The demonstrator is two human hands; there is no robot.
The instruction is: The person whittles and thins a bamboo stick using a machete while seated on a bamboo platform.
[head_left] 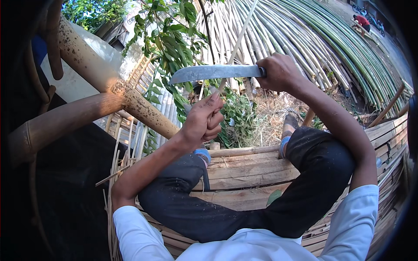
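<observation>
My right hand [278, 73] grips the handle of a machete [213, 73], its broad grey blade pointing left, nearly level. Closed in my left hand [202, 118], a thin pale bamboo strip [242, 35] slants up and to the right, away from me. The blade crosses over the strip just above my left thumb and hides a short length of it. Whether the edge bites into the strip I cannot tell. Both hands are held out above my spread knees.
I sit on a split-bamboo platform [244, 172]. Thick bamboo poles [82, 54] rise at my left. Leafy branches [174, 43] hang ahead. Beyond lie many long bamboo poles [300, 37], pale and green. A person in red [361, 21] is far off at the upper right.
</observation>
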